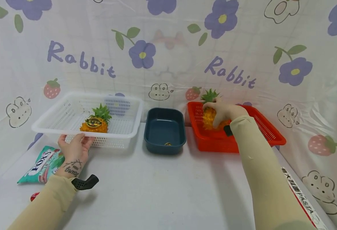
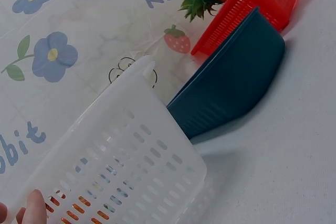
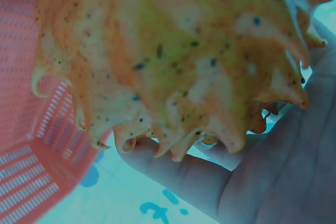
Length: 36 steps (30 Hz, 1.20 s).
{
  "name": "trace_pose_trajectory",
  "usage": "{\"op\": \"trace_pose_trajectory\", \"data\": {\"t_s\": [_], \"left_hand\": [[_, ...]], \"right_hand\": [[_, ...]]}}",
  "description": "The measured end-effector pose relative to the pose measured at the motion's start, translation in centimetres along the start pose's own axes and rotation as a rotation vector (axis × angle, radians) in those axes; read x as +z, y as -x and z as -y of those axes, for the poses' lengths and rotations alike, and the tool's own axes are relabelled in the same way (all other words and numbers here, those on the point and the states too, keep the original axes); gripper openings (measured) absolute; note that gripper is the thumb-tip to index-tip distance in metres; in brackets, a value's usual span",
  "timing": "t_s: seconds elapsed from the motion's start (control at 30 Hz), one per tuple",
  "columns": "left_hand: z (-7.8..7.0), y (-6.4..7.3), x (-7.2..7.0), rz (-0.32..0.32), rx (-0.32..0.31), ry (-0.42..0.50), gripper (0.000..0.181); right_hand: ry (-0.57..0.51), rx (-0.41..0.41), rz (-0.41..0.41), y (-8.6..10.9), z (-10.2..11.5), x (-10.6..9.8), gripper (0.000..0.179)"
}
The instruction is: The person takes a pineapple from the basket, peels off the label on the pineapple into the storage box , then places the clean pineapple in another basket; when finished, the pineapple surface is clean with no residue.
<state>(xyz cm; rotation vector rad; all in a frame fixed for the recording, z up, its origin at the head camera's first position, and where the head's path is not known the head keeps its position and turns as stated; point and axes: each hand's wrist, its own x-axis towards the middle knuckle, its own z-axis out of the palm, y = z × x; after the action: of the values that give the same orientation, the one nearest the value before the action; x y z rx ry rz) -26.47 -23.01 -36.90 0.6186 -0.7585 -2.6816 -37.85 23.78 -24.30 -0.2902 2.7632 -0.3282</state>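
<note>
My right hand (image 1: 225, 111) grips a small orange pineapple (image 1: 208, 118) with a green crown, over the left part of the red basket (image 1: 214, 143). Close up in the right wrist view, the spiky pineapple (image 3: 173, 66) fills much of the picture, with fingers curled round it. My left hand (image 1: 76, 148) pinches the front rim of the white perforated basket (image 1: 119, 135). Inside that basket lies a second pineapple (image 1: 95, 124) bearing a dark label. The left wrist view shows the white basket's side (image 2: 142, 150) with fingertips at its rim.
Between the baskets stands a dark blue bin (image 1: 164, 127) with a small gold item at its bottom. A teal FOX'S candy bag (image 1: 43, 164) and a red wrapped piece (image 1: 34, 196) lie at left. A pasta pack (image 1: 302, 198) lies at right. Printed cloth hangs behind.
</note>
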Motion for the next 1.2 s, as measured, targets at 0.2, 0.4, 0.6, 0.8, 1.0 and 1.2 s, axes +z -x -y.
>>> {"op": "trace_pose_trajectory", "data": {"t_s": [0.2,0.4,0.6,0.8,1.0,1.2], "left_hand": [[0.1,-0.2,-0.1,0.001,0.019,-0.006,0.077],[0.3,-0.3,-0.3,0.019,0.022,0.007,0.075],[0.2,-0.2,-0.3,0.022,0.021,-0.004,0.077],[0.2,-0.3,-0.1,0.01,0.037,-0.018,0.076],[0.2,-0.4,-0.1,-0.004,0.046,-0.029,0.075],[0.2,-0.4,-0.1,0.002,0.031,-0.014,0.077]], "right_hand": [[-0.051,0.04,0.014,-0.4,-0.2,0.7,0.09],[-0.064,0.033,0.041,-0.5,-0.8,1.0,0.09],[-0.135,0.031,0.064,-0.7,-1.4,1.3,0.087],[-0.2,0.011,0.155,-1.2,-1.7,1.7,0.081],[-0.214,-0.039,0.136,-1.2,-1.7,2.0,0.074],[-0.248,-0.097,-0.029,0.0,-1.3,1.6,0.068]]}}
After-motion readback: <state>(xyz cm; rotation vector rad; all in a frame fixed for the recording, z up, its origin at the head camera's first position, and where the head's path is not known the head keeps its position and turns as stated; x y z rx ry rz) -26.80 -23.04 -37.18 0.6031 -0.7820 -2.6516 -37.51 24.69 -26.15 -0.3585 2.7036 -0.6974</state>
